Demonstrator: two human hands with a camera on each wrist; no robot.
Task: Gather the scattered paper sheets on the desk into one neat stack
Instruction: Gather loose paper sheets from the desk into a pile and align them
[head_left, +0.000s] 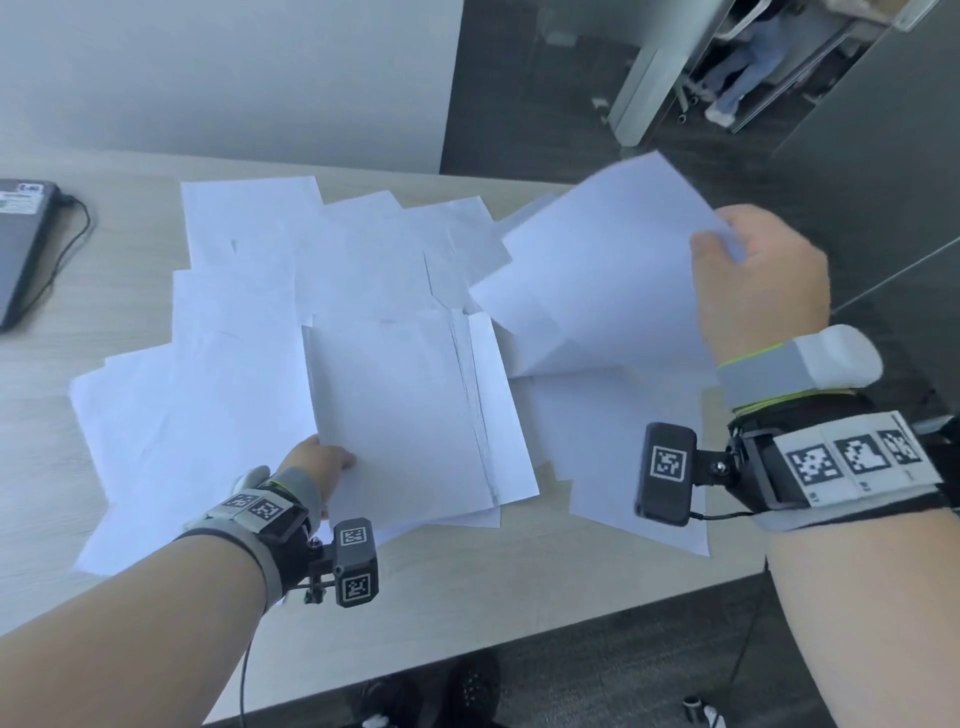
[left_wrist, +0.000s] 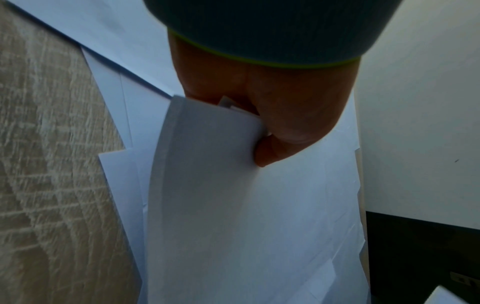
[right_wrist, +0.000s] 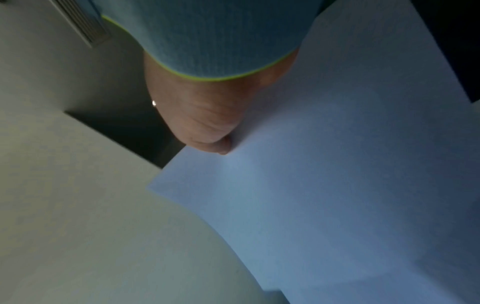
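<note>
Two grips in play: left hand (head_left: 318, 464) pinches a small stack (head_left: 415, 410) low over the desk (head_left: 519, 571); right hand (head_left: 758, 280) pinches one lifted sheet (head_left: 597, 280) by its corner. Risk: floppy sheet folds or snags loose sheets (head_left: 244, 291) underneath.

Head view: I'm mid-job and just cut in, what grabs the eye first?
White sheets sprawl overlapping over the middle of the desk. The right hand holds one sheet lifted at the desk's right edge, while the left hand grips a small stack near the front. A dark device with a cable sits at far left.
</note>
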